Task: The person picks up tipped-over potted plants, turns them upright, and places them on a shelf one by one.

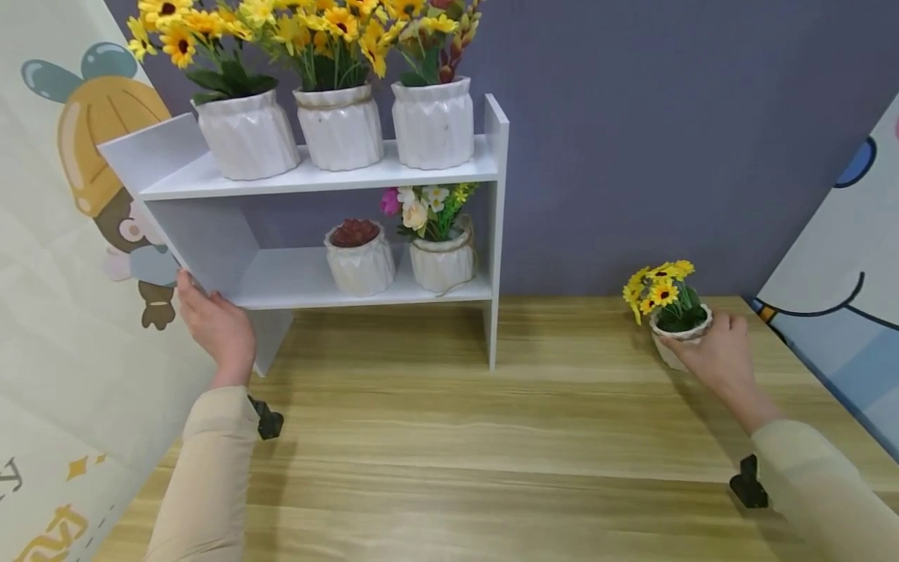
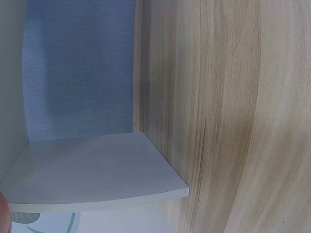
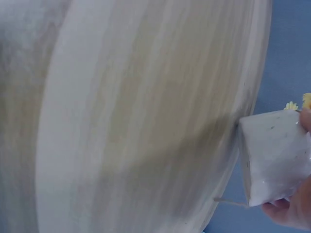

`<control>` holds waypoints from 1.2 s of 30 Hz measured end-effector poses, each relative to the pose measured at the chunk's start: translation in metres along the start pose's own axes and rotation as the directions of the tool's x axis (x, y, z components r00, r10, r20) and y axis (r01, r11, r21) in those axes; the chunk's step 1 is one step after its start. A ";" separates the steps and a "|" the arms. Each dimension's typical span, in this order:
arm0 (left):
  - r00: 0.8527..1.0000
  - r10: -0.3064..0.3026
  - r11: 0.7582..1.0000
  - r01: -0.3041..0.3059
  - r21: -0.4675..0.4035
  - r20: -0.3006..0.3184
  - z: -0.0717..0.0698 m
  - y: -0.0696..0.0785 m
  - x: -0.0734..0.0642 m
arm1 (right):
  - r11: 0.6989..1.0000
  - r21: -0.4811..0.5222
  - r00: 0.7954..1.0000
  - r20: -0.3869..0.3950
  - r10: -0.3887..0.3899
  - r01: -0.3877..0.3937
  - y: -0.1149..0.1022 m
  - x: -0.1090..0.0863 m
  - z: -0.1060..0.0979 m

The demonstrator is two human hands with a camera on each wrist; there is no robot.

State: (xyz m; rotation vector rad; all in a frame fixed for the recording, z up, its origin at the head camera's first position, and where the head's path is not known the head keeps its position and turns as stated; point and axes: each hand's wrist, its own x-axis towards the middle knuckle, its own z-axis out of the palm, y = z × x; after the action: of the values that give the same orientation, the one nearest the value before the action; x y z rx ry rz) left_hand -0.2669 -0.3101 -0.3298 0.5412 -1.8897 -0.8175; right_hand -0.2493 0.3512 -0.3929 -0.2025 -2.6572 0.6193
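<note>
At the right, my right hand (image 1: 719,355) grips a small white pot (image 1: 672,357) of yellow flowers (image 1: 662,290) by its rim and side. The pot's base shows in the right wrist view, where the pot (image 3: 274,155) looks raised off the table, a thread hanging near its bottom. My left hand (image 1: 219,328) rests against the left side panel of a white two-tier shelf (image 1: 316,185), fingers fairly straight along its edge. Only a sliver of that hand (image 2: 4,213) enters the left wrist view, beside the panel (image 2: 97,170).
Several white pots with yellow flowers, one of them a white pot (image 1: 340,129), line the upper tier. Below stand a reddish succulent pot (image 1: 361,265) and a mixed-flower pot (image 1: 444,261). The wood-grain table (image 1: 492,437) meets a grey-blue wall (image 1: 632,140); printed cartoon panels flank both sides.
</note>
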 end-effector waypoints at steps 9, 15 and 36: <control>1.000 -0.009 1.000 0.009 -0.003 0.010 -0.001 -0.001 -0.001 | 0.998 0.036 0.998 -0.026 -0.049 0.050 0.008 -0.006 0.007; 1.000 -0.012 1.000 0.012 0.000 0.008 -0.001 -0.001 0.000 | 0.997 0.081 1.000 0.012 -0.021 0.020 0.014 -0.009 0.008; 1.000 0.024 1.000 -0.024 -0.002 -0.012 0.000 -0.002 0.001 | 0.982 0.185 0.992 0.117 -0.050 0.028 0.031 -0.014 0.000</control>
State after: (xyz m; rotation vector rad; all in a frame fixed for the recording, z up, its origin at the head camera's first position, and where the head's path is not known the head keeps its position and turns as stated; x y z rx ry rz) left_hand -0.2674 -0.3122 -0.3312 0.5203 -1.8806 -0.7984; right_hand -0.2351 0.3759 -0.4123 -0.0616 -2.6915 0.8835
